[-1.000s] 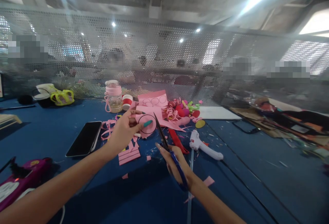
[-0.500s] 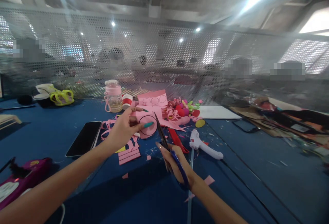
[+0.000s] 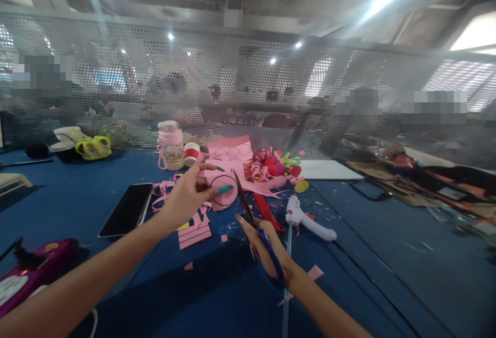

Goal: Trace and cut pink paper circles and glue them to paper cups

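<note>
Between the thumb and fingers of my left hand (image 3: 189,190) is a piece of pink paper (image 3: 219,198) with a black circle drawn on it. My right hand (image 3: 267,245) is wrapped round the blue handles of a pair of scissors (image 3: 243,198). The dark blades point up and away, their tips at the right edge of the drawn circle. Under and behind lie a pink sheet with several drawn circles (image 3: 234,150), pink strips (image 3: 196,235) and small scraps.
A white glue gun (image 3: 310,219) with its cord lies right of my right hand, near a red tool (image 3: 267,211). On the left are a phone (image 3: 127,209) and a purple power strip (image 3: 42,265). A bottle (image 3: 170,147) stands before the perforated screen (image 3: 240,79).
The pink paper has turned slightly in my left hand, and less of it shows below the drawn circle. My right hand and the scissors stay almost in place.
</note>
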